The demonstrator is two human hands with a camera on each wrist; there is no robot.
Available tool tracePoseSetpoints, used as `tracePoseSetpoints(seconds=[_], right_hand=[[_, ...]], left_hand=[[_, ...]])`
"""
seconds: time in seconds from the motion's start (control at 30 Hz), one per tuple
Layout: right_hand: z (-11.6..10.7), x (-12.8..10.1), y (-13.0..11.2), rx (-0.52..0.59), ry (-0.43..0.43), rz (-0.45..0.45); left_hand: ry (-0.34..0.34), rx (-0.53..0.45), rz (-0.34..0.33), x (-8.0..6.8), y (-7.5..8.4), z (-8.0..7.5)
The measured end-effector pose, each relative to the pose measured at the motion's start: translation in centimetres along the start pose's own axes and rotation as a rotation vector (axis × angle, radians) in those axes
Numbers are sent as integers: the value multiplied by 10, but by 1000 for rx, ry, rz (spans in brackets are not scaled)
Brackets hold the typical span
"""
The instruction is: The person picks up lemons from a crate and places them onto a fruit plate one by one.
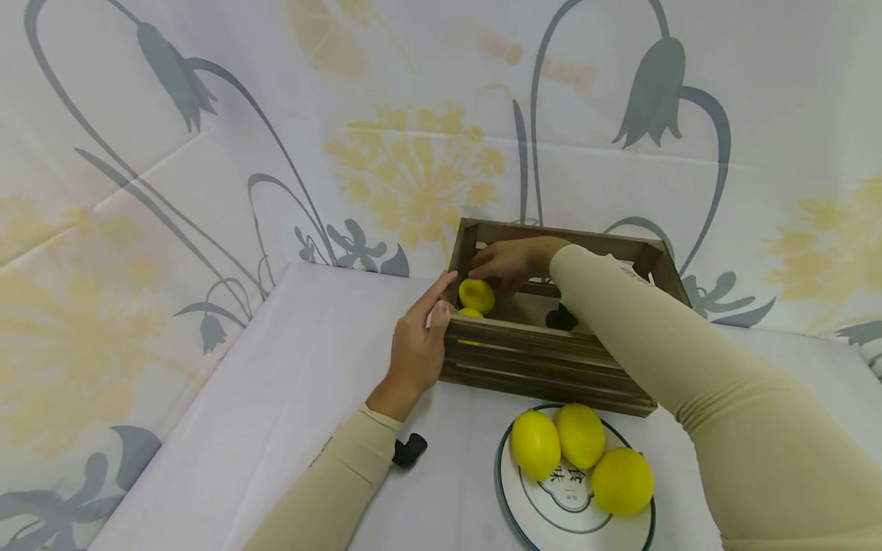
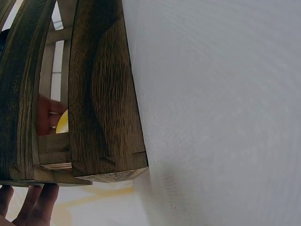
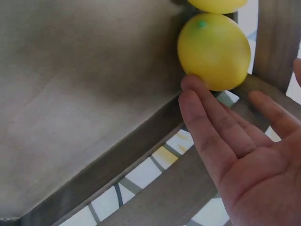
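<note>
A dark wooden crate [image 1: 551,360] stands on the white table. My right hand [image 1: 513,264] reaches into its far left corner, fingers straight. In the right wrist view my right hand [image 3: 235,141] touches a yellow lemon [image 3: 214,49] with its fingertips, and a second lemon [image 3: 216,4] lies just beyond. Both lemons [image 1: 477,295] sit against the crate's left wall. My left hand [image 1: 420,337] rests flat against the crate's front left corner, and its fingertips [image 2: 33,202] show past the crate [image 2: 103,94]. Through the slats one lemon [image 2: 62,122] is visible.
A white plate [image 1: 551,513] with a dark rim sits in front of the crate and carries three lemons [image 1: 579,451]. White cloth covers the table [image 1: 276,398] to the left. A flowered curtain [image 1: 413,115] hangs close behind and to the left.
</note>
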State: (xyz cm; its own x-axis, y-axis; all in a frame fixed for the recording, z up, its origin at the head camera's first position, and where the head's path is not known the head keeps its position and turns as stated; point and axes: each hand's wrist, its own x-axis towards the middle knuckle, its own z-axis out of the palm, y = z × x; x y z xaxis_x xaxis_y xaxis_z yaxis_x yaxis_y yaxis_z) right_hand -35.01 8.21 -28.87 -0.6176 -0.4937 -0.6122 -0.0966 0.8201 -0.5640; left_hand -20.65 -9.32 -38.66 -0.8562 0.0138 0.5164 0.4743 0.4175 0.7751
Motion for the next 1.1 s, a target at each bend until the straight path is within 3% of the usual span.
tracePoseSetpoints(seconds=[0.43, 1.1], right_hand=[[6, 10, -5, -100, -57, 5], [12, 18, 5, -115, -44, 2]], left_hand=[[16, -2, 9, 0, -1, -4], [4, -7, 11, 0, -3, 0]])
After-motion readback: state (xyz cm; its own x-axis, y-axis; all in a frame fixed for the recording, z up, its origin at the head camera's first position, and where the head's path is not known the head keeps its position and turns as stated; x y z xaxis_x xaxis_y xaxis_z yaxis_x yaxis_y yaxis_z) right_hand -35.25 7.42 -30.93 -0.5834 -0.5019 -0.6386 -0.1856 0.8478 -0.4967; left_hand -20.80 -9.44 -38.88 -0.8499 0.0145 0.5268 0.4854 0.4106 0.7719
